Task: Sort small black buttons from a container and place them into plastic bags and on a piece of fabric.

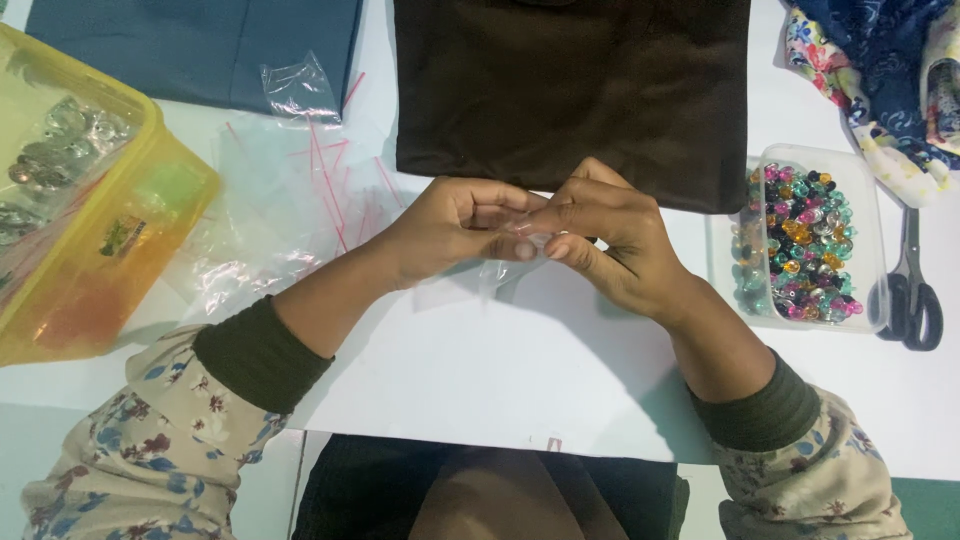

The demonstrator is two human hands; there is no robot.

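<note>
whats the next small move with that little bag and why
Probably pull the small clear bag's mouth open: both hands, left and right, pinch its top edge together over the white table, and the tub of beads sits beside the right hand.

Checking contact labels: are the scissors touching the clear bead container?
Cannot tell. In the head view the scissors lie right beside the clear bead container, with one handle loop meeting or overlapping its right rim, but neither contact nor a gap shows plainly.
</note>
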